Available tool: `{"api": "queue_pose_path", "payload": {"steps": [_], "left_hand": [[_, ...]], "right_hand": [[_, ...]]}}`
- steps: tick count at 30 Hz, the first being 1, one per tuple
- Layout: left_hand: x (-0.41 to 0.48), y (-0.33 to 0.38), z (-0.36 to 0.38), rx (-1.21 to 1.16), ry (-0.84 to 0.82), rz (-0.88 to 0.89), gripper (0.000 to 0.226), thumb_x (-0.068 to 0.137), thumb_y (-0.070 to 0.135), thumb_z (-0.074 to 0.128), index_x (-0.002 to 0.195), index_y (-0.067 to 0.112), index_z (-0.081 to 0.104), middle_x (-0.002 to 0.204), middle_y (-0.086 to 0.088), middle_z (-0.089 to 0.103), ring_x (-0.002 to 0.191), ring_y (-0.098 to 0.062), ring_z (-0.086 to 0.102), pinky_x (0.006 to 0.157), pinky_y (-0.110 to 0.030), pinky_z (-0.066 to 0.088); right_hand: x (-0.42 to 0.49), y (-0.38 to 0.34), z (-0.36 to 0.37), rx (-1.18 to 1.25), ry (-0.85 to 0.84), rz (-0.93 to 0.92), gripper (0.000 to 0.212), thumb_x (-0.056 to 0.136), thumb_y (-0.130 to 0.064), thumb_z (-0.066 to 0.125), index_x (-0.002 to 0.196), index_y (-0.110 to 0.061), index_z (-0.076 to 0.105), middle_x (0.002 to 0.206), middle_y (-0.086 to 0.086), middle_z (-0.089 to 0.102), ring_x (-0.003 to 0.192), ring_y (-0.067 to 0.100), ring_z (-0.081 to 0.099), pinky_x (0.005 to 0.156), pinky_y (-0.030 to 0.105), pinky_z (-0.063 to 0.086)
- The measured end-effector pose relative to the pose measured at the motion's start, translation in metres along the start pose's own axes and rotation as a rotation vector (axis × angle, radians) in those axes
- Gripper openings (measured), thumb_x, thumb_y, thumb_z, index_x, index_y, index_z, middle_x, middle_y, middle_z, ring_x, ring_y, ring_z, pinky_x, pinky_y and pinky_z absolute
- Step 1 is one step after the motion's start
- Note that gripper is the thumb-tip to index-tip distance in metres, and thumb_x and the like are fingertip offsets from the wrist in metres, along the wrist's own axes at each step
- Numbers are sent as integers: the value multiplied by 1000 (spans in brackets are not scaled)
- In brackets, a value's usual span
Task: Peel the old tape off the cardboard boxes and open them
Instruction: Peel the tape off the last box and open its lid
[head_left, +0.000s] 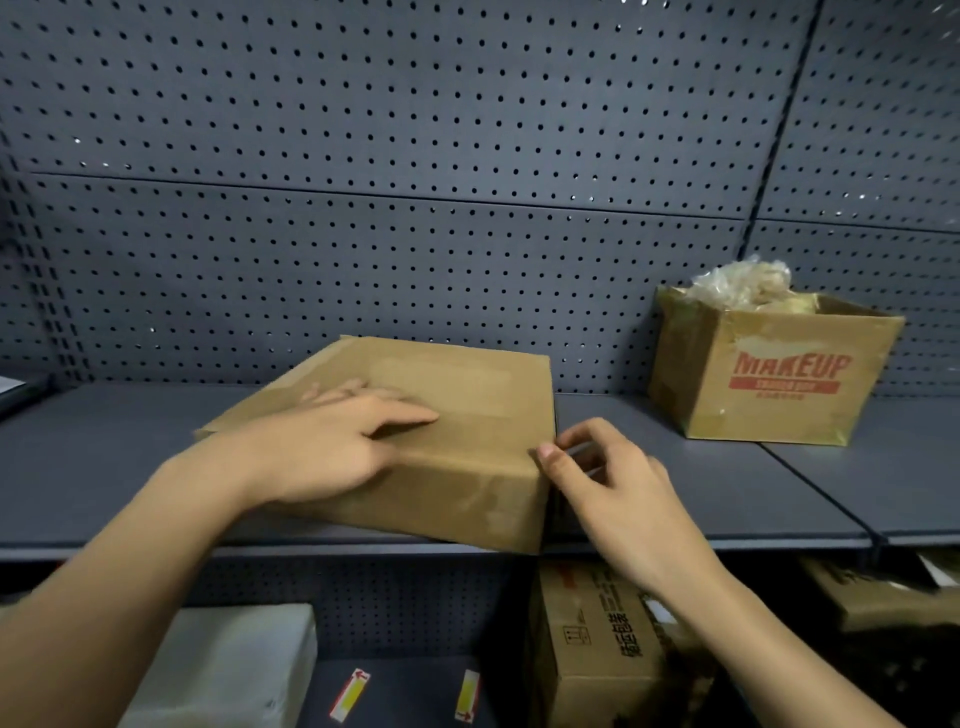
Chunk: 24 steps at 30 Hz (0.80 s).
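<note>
Nearest, on the lower level: a white box (228, 660) at left and a printed carton (597, 654) at right, both closed, contents hidden.

On the shelf (727, 467) in front of me sits the flat cardboard box (467, 415), near its front edge, flaps shut. My left hand (332, 447) lies flat on the lid, fingers straight, pressing it down and holding nothing. My right hand (608, 483) is at the box's near right corner, thumb and curled fingers pinching what looks like a clear tape end (577, 451) lifted off that corner; it's a narrow grip.

Progress: early on this box. Pale bands across the lid read as tape not yet peeled, and the lid is not opened. Left to do: pull the strip, clear the rest, lift the flaps. Can't tell what's inside.

Farther right, well apart, the MAKEUP box (769, 379) stands open on top, with crumpled clear plastic (743, 286) bulging out; looks already done. Behind it all is the pegboard (415, 156).
</note>
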<state>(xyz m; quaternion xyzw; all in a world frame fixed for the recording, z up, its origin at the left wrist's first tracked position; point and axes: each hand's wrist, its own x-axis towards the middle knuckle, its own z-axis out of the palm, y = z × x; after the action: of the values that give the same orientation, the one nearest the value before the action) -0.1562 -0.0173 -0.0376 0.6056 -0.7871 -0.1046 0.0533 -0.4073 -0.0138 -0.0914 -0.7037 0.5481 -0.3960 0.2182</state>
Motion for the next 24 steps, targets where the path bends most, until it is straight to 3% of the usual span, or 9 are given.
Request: {"api": "queue_pose_path", "payload": {"steps": [1,3,5,7,10,13,18,20,24], "left_hand": [[-1,4,3,-45,52,25,47,103,33,42,147,49,34,157,25,22,147,-6,11,122,-34,6],[-2,12,11,-65,117,12,50,96,56,39,145,49,37,155,24,29,143,-7,21,119,-37,18],[-4,19,20,9,149,-15,83,72,89,22,144,50,33,154,22,31,142,-11,27,117,-42,25],[-4,23,29,81,211,-23,99,58,100,12,141,51,32,153,20,33,141,-15,31,116,-42,24],[-5,23,37,89,274,-6,96,58,101,11,136,50,34,150,21,34,139,-14,32,117,-37,15],[-7,18,38,107,277,32,96,58,102,14,136,50,34,149,23,32,140,-10,30,119,-35,8],[-16,10,37,58,241,135,100,51,106,29,136,53,35,142,35,28,139,3,24,122,-40,-8],[-18,3,33,51,196,187,100,52,104,35,139,55,33,143,37,23,137,12,16,120,-41,-16],[-19,-4,26,61,118,232,96,57,97,41,143,56,28,150,35,18,123,33,-4,119,-36,-20]], "right_hand": [[-2,-1,2,50,-14,-38,17,98,-42,51,96,-28,61,85,-4,68,79,10,64,68,24,48],[-2,1,8,136,-47,-92,18,102,-27,47,97,-28,64,83,-1,70,73,10,66,68,21,49],[5,9,12,167,-44,-119,22,101,-14,49,102,-30,64,83,-3,70,76,7,66,70,17,50],[17,19,14,153,2,-146,30,96,-6,53,105,-33,62,87,-7,69,84,5,63,74,13,48],[38,33,14,32,58,-155,39,92,-3,57,115,-34,58,107,-9,61,97,2,56,86,14,45],[57,46,10,-86,26,-109,59,91,-2,55,140,-34,45,135,-4,44,130,14,41,109,35,38],[74,57,-5,-208,-174,-96,97,87,1,56,148,-60,11,165,-3,4,153,20,0,121,47,19],[73,58,-8,-273,-253,-126,101,87,2,58,144,-66,9,166,-2,-1,153,23,-2,121,50,18],[71,62,-17,-396,-299,-211,91,86,-12,69,149,-53,19,161,2,8,149,28,18,119,34,22]]}}
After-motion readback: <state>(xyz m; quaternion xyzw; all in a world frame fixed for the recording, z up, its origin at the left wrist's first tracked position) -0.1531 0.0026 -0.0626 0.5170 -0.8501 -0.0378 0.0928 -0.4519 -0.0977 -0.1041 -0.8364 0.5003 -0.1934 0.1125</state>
